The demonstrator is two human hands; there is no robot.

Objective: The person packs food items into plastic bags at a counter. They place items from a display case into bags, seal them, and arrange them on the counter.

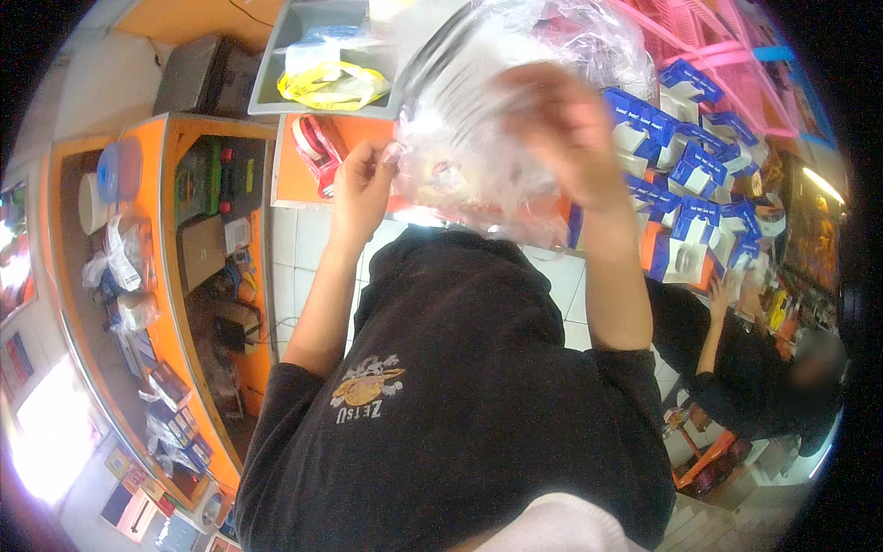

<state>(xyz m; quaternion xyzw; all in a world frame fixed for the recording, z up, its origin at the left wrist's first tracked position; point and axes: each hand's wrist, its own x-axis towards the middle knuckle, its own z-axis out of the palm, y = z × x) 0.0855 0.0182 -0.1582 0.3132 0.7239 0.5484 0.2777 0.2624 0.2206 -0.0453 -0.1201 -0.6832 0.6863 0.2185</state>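
Observation:
A clear plastic bag [455,131] lies crumpled over the orange tabletop in front of me, with a pale round item [447,174] showing dimly through or beneath it. My left hand [364,183] pinches the bag's left edge between thumb and fingers. Over the bag's right side, my right hand [562,131] is blurred by motion, so whether its fingers hold any film is unclear. Just left of my left hand sits a red tape dispenser [323,155] with a roll of tape.
A grey tray [259,103] holds plastic bags, one yellow-edged [334,90]. Several blue-and-white boxes [698,169] crowd the right side, below pink plastic baskets [724,55]. An orange shelf unit [172,241] stands left. Another person [745,372] works at the right.

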